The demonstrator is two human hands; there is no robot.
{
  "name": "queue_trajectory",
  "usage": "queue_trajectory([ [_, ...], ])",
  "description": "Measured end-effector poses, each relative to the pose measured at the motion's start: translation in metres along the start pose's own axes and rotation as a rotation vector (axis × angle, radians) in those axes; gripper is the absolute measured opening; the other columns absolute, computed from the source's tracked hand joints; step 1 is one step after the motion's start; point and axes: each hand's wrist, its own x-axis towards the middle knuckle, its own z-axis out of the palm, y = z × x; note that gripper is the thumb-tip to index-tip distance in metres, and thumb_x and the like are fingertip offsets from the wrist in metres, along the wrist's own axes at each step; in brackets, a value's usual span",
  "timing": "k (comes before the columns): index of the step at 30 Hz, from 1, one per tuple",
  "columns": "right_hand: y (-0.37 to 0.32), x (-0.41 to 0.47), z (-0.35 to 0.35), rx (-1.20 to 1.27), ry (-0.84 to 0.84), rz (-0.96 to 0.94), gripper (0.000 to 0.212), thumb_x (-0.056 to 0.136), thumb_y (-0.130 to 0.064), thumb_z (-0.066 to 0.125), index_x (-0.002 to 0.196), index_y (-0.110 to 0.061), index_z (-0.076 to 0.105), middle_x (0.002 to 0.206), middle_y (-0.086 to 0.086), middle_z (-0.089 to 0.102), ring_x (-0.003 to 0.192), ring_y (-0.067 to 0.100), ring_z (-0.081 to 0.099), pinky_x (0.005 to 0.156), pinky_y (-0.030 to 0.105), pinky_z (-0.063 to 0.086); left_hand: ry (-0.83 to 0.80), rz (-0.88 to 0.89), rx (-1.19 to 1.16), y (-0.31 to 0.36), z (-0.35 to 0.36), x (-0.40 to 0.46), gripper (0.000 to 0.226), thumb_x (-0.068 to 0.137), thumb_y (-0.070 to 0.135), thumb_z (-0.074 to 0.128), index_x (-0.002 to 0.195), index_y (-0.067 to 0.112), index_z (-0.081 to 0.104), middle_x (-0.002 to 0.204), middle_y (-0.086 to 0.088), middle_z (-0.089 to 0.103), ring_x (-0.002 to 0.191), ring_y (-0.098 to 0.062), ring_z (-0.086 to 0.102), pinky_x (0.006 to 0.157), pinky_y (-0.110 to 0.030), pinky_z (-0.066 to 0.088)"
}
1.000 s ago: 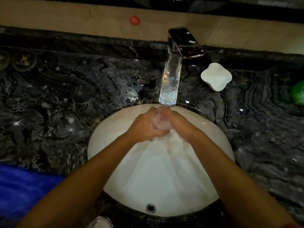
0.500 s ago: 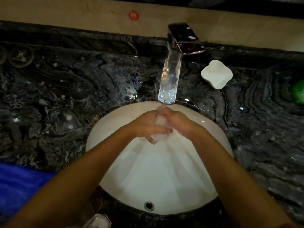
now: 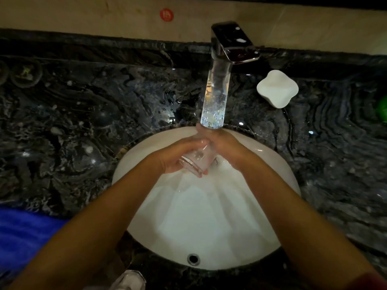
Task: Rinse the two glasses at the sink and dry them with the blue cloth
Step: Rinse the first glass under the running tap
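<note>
A white four-lobed soap dish (image 3: pixel 277 88) is set on the dark marbled counter (image 3: pixel 73 126), just right of the tap. A round red sticker (image 3: pixel 166 14) is stuck on the beige wall (image 3: pixel 83 15) behind; something green (image 3: pixel 382 110) is cut off at the right edge

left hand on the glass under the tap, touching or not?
Touching. The head view shows the left hand with fingers wrapped round the glass, no gap; the right hand holds its other side.
</note>
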Motion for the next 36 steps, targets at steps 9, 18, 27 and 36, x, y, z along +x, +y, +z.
queue_trajectory([
  [9,0.032,0.001,0.052,0.138,0.697,-0.159,0.026,0.101,-0.035,0.041,0.096,-0.023,0.064,0.096,-0.004,0.069,0.089,0.014,0.063,0.085,0.038,0.052,0.237,0.083,-0.348,-0.02,0.033,0.022,0.024,0.088,0.034,0.062,0.099,0.014,0.069,0.073,0.0,0.069,0.057,-0.011,0.064,0.048,-0.019,0.047],
  [18,0.073,-0.037,0.091,-0.337,0.511,-0.354,0.069,0.105,-0.051,0.025,0.166,-0.021,0.011,0.175,0.008,0.008,0.16,0.021,0.014,0.129,0.042,0.021,0.342,0.124,-0.442,-0.028,0.028,0.021,0.05,0.099,0.062,0.055,0.097,0.02,0.082,0.085,-0.002,0.075,0.075,-0.015,0.073,0.066,-0.028,0.058],
  [27,0.026,0.006,0.045,0.342,0.523,0.027,0.048,0.085,-0.054,0.037,0.102,-0.021,0.068,0.101,0.006,0.076,0.095,0.025,0.073,0.081,0.036,0.057,0.228,0.038,-0.557,-0.015,0.031,0.012,0.061,0.101,0.059,0.05,0.125,0.006,0.069,0.099,-0.012,0.074,0.082,-0.025,0.073,0.069,-0.034,0.06],
  [36,0.063,-0.03,0.073,-0.156,0.548,-0.183,0.059,0.11,-0.045,0.036,0.165,-0.029,0.021,0.167,0.001,0.038,0.147,0.019,0.044,0.118,0.04,0.041,0.518,0.211,-0.399,-0.03,0.041,0.022,0.048,0.088,0.039,0.075,0.125,0.011,0.062,0.103,-0.005,0.072,0.092,-0.02,0.071,0.08,-0.036,0.056],
])
